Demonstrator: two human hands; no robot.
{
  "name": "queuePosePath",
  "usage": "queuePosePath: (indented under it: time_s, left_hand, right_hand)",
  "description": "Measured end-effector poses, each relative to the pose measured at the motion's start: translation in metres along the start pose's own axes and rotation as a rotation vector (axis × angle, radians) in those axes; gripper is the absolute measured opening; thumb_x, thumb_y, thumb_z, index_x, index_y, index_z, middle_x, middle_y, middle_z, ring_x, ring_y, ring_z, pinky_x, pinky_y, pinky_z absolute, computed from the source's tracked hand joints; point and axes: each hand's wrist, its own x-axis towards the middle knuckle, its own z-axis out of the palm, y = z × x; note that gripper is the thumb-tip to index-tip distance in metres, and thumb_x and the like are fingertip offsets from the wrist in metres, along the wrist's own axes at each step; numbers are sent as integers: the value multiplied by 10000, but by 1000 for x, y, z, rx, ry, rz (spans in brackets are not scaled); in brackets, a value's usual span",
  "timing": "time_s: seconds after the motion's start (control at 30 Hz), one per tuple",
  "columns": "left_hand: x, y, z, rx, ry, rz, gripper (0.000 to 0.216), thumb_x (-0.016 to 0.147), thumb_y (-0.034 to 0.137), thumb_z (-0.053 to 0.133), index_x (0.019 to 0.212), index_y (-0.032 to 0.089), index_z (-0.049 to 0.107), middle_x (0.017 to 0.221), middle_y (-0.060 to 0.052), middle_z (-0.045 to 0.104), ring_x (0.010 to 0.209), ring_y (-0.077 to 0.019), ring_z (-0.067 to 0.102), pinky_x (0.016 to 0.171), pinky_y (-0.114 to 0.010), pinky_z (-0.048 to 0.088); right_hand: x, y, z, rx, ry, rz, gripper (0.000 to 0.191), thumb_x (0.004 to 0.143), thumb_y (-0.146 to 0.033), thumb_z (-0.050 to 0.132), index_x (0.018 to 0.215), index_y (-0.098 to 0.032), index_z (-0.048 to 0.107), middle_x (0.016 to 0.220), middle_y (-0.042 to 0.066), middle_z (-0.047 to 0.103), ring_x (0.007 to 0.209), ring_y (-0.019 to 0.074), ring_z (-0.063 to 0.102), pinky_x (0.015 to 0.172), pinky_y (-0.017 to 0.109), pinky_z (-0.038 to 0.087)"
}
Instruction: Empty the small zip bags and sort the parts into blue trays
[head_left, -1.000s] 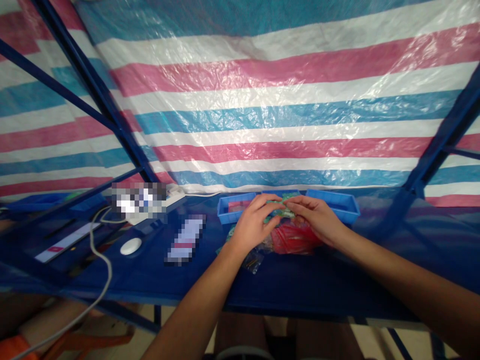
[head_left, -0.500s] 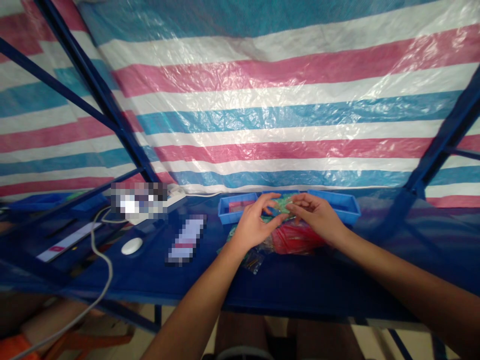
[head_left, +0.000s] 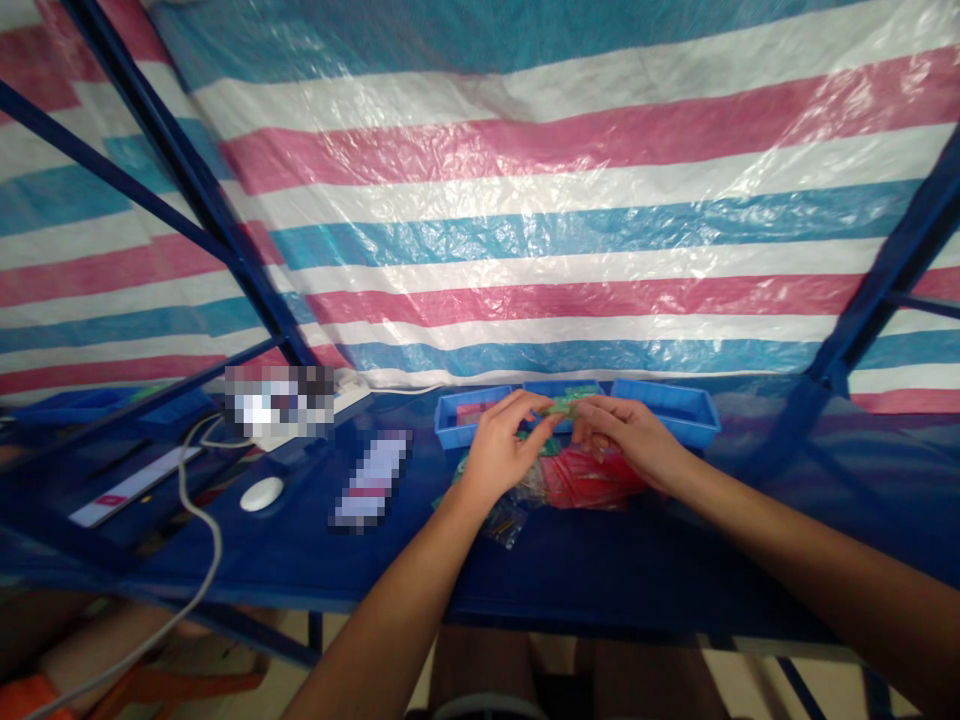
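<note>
My left hand (head_left: 508, 442) and my right hand (head_left: 628, 432) meet over the table, fingertips pinched on a small green plastic piece (head_left: 561, 408) that looks like a packet; its exact kind is too blurred to tell. Below them lies a red plastic bag (head_left: 592, 480), next to crumpled clear and green packaging. A small clear bag (head_left: 508, 528) with thin dark pieces inside rests near my left wrist. Just behind my hands stand a left blue bin (head_left: 459, 435) with something red in it, a middle blue bin (head_left: 536, 388) holding green stuff, partly hidden, and a right blue bin (head_left: 690, 425).
Left of my arm lie a pixelated phone-shaped object (head_left: 373, 482), a white mouse-like object (head_left: 262, 494) and a white cable (head_left: 217, 550). A power strip (head_left: 349, 402) sits behind. Blue frame posts (head_left: 262, 290) flank the striped sheet (head_left: 562, 230). Another person's limb (head_left: 112, 645) shows lower left.
My left fingers have closed in from a wider curl, and my right fingers have curled further down. The green piece looks flatter and narrower between them.
</note>
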Motion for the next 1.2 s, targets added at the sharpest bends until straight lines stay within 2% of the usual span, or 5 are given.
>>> queuePosePath:
  time_s: [0.27, 0.43, 0.8, 1.03, 1.2]
  left_hand:
    - [1, 9, 1, -45, -12, 31, 612, 893, 347, 820, 1448, 243, 585, 1413, -138, 637, 1221, -265, 661, 961, -370, 593]
    - [3, 7, -2, 42, -33, 190, 250, 960, 178, 702, 1199, 247, 732, 1354, -106, 680, 1307, -274, 620, 1132, -467, 497]
    - [-1, 1, 9, -192, -54, -120, 393, 949, 338, 763, 1310, 211, 671, 948, -44, 761, 878, -192, 721, 854, -329, 580]
    - [2, 8, 3, -48, -108, 94, 443, 856, 268, 845, 1277, 246, 709, 1400, -132, 640, 1330, -306, 606, 1108, -456, 527]
    - [3, 3, 1, -21, -75, 85, 179, 960, 196, 698, 1132, 223, 735, 1238, -100, 721, 1192, -257, 674, 1062, -427, 533]
  right_hand:
    - [-1, 1, -1, 28, 72, 43, 503, 854, -606, 809, 653, -217, 562, 528, -65, 437, 476, 93, 312, 484, 284, 203]
    - [0, 4, -3, 193, -20, 132, 471, 886, -571, 798, 691, -211, 565, 496, -86, 369, 444, 78, 235, 451, 275, 156]
    - [1, -1, 3, 14, 64, -165, 450, 853, -467, 853, 1234, -266, 720, 992, 24, 763, 955, 210, 712, 890, 353, 551]
    - [4, 7, -5, 47, 213, -43, 376, 807, -495, 878, 1022, -202, 785, 765, -4, 716, 611, 127, 569, 580, 269, 449]
    - [5, 6, -4, 138, 109, 101, 445, 867, -609, 793, 936, -170, 781, 690, 23, 705, 563, 129, 572, 510, 252, 395]
